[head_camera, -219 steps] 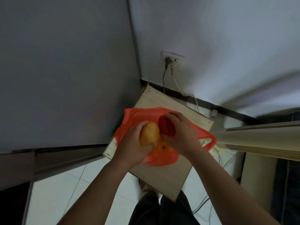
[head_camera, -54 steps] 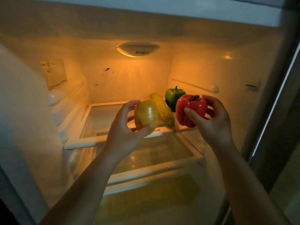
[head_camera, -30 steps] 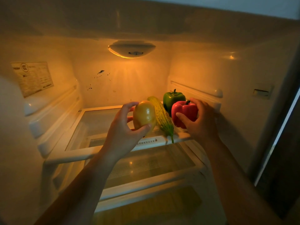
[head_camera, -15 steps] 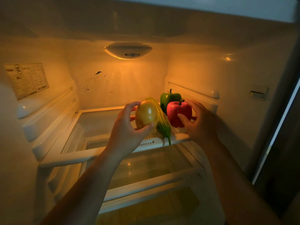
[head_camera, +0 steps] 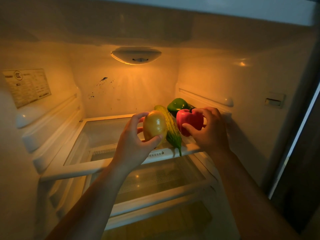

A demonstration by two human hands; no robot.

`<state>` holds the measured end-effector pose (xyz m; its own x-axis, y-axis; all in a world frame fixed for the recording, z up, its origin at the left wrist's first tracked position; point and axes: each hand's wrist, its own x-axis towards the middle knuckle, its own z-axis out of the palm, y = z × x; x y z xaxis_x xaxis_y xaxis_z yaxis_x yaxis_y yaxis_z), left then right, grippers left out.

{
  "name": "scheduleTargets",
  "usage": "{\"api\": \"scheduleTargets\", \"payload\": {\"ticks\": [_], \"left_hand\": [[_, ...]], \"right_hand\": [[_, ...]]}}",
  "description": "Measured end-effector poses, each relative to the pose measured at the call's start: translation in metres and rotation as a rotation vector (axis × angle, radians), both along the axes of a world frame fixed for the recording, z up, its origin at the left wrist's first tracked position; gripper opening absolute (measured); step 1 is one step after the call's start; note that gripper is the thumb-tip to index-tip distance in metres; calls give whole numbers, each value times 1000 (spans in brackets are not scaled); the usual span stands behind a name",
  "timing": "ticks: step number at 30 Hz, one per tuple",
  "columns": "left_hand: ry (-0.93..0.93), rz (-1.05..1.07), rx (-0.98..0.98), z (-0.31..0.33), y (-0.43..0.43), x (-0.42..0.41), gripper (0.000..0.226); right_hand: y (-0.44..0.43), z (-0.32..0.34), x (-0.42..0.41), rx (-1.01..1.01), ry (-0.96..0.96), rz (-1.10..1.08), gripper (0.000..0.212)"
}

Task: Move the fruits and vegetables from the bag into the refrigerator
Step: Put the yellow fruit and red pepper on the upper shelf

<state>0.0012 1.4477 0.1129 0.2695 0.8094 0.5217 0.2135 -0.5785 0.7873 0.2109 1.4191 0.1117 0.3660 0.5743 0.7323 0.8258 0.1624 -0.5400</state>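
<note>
The refrigerator stands open, lit orange from inside. My left hand [head_camera: 133,142] grips a yellow oval fruit [head_camera: 154,127] just above the front of the upper glass shelf [head_camera: 97,135]. My right hand [head_camera: 210,130] holds a red bell pepper [head_camera: 189,121] low over the shelf's right side. Between the two lies a long green bumpy gourd [head_camera: 173,134] on the shelf, its tip hanging past the front rim. A green bell pepper [head_camera: 178,104] sits behind, at the back right. The bag is out of view.
A lamp [head_camera: 136,55] is set in the back wall near the top. A label [head_camera: 26,87] is stuck on the left wall above moulded shelf rails. A second glass shelf [head_camera: 155,179] lies below. The door frame [head_camera: 294,135] runs down the right.
Both hands have moved from the bag into the refrigerator. Over the last second the red pepper has gone deeper and lower toward the shelf's right side; the yellow fruit has barely shifted.
</note>
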Motion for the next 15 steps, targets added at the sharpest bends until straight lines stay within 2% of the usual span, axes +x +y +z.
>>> {"api": "scheduleTargets", "payload": {"ticks": [15], "left_hand": [[4,12,-19,2,8,2,64]], "right_hand": [[5,3,6,-17,-44,40,55]]}}
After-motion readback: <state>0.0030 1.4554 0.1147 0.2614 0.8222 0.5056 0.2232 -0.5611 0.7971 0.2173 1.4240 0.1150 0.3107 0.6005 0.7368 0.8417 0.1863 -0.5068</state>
